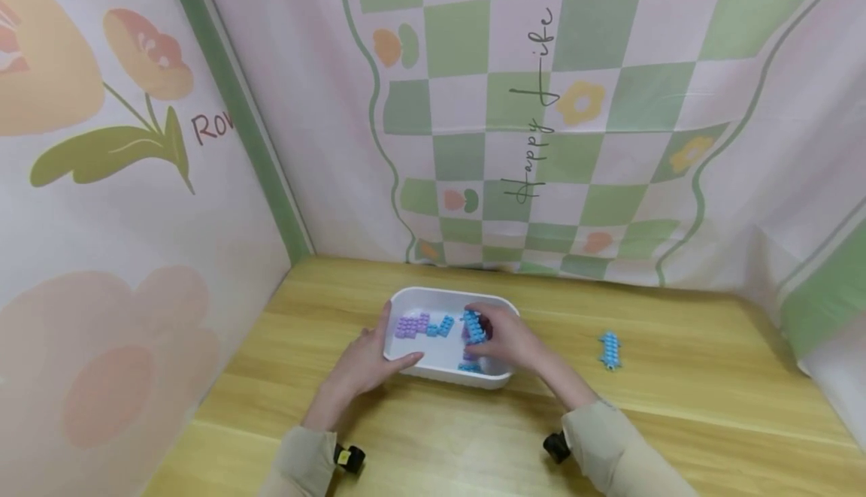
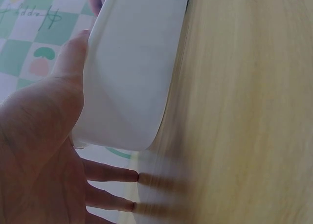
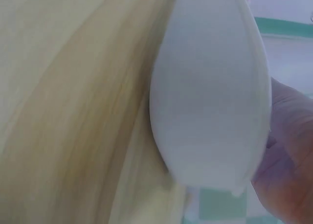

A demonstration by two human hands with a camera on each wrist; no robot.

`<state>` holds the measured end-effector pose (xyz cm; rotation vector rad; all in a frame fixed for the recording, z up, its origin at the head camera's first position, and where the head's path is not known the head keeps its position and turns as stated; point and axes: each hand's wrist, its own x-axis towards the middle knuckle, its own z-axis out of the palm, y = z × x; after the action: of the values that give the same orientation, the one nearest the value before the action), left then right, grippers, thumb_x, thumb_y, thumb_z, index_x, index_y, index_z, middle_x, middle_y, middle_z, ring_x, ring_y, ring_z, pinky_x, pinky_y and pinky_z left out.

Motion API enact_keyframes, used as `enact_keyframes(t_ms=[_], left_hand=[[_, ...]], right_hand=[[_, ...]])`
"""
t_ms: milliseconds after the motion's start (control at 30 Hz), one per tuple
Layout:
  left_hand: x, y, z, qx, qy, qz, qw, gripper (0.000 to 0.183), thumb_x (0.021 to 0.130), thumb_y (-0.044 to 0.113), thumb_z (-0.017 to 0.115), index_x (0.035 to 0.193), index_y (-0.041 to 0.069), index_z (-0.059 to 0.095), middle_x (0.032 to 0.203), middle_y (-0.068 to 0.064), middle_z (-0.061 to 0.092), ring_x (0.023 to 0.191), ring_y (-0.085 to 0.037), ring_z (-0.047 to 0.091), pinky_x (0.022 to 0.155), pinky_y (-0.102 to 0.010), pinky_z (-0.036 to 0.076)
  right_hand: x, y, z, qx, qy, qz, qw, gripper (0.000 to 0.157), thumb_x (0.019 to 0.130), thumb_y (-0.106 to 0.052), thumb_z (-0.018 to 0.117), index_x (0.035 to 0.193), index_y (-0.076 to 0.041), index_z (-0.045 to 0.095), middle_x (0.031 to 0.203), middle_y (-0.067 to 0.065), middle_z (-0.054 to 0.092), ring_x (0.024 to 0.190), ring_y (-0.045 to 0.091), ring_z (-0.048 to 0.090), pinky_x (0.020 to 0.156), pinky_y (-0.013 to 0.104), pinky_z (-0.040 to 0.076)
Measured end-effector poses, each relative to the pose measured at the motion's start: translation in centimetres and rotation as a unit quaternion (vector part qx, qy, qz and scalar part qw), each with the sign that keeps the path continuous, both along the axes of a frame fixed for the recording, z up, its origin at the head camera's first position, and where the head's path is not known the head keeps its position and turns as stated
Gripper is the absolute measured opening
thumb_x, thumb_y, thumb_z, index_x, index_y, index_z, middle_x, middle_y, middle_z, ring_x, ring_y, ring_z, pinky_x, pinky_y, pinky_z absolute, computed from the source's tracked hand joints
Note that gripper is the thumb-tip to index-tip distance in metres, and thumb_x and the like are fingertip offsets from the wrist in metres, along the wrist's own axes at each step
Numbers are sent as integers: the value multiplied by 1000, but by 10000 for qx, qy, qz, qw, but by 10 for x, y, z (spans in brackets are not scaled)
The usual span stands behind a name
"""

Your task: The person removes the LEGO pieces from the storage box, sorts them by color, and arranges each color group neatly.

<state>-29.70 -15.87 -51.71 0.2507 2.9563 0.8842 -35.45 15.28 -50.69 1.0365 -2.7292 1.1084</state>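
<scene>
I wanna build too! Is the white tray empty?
Not empty: purple pieces and blue pieces lie inside the white tray.

White tray (image 1: 443,353) common to a high, forward-down head view and two low, close wrist views

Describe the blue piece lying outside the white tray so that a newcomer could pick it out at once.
Start at the wood-grain table, then the white tray the left hand touches. Right of the tray in the head view, past the right hand, is a slim, knobbly blue piece. Unlike the blue pieces in the tray or right hand, it lies alone on the table.
</scene>
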Motion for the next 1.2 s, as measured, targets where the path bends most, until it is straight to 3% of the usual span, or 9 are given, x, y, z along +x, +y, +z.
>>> enact_keyframes(t_ms=[133, 200, 300, 567, 700, 833, 933, 1067, 1200], left_hand=[[1, 0, 1, 16, -26, 9, 10000, 124, 94, 74, 73, 178, 9, 7, 148, -33, 66, 137, -54, 64, 116, -69, 54], [1, -1, 1, 7, -51, 23, 10000, 124, 94, 75, 72, 178, 10, 7, 149, -32, 66, 138, -53, 64, 117, -69, 53], [2, -1, 0, -23, -26, 30, 10000, 124, 94, 75, 72, 178, 9, 7, 147, -32, 68, 136, -53, 65, 115, -69, 55], [3, -1, -1, -48, -28, 32, 10000, 125, 94, 76, 71, 178, 10, 8, 148, -32, 67, 138, -55, 63, 116, -70, 54], [3, 0, 2, -34, -56, 64, 10000, 125, 94, 75, 72, 178, 10, 8, 148, -34, 66, 138, -56, 63, 114, -70, 55], [2, 0, 3, -54, -56, 65, 9999, 124, 94, 75, 72, 178, 11, 8, 147, -34, 66, 137, -56, 63, 113, -70, 56], [2, 0, 2, -66, -46, 49, 10000, 125, 93, 75, 73, 178, 10, 8, 147, -34, 66, 135, -54, 65, 111, -69, 57], [2, 0, 2, -57, -72, 61, 9999, 125, 93, 75, 72, 178, 10, 8, 147, -33, 66, 132, -51, 67, 110, -67, 58], [2, 0, 1, -45, -127, 75, 9999, 124, 94, 76, 71, 178, 11, 8, 150, -33, 64, 137, -53, 64, 113, -68, 56]], right_hand=[[3, 16, 3, -43, -98, -212, 9997, 78, 91, -30, 92, 153, 3, 58, 130, 19, 75, 114, 30, 72, 101, 49, 65], [19, 15, 25, 156, -376, -635, 9972, 74, 90, -18, 91, 152, 7, 58, 128, 24, 75, 111, 35, 72, 98, 56, 65], [23, 21, 32, 216, -442, -856, 9951, 76, 92, -18, 90, 155, 6, 55, 130, 24, 74, 115, 36, 72, 101, 57, 64], [29, 48, 44, 374, 4, -1280, 9911, 80, 87, -22, 95, 151, 7, 58, 101, 7, 73, 90, 17, 63, 76, 28, 57], [33, 67, 41, 554, 444, -1466, 9866, 85, 80, -31, 100, 148, 4, 63, 98, 6, 73, 88, 19, 65, 70, 21, 52], [37, 84, 36, 743, 764, -1686, 9799, 88, 75, -37, 102, 145, 1, 66, 114, 16, 75, 96, 30, 71, 73, 32, 61], [40, 97, 32, 827, 832, -1762, 9773, 89, 74, -37, 102, 144, 3, 65, 134, 26, 71, 110, 43, 73, 87, 55, 68], [41, 113, 25, 875, 829, -1809, 9761, 91, 74, -35, 102, 144, 8, 63, 149, 34, 63, 133, 57, 63, 112, 74, 54], [45, 129, 19, 824, 1105, -1832, 9734, 91, 72, -34, 104, 141, 10, 64, 147, 37, 64, 134, 60, 61, 113, 76, 51]])
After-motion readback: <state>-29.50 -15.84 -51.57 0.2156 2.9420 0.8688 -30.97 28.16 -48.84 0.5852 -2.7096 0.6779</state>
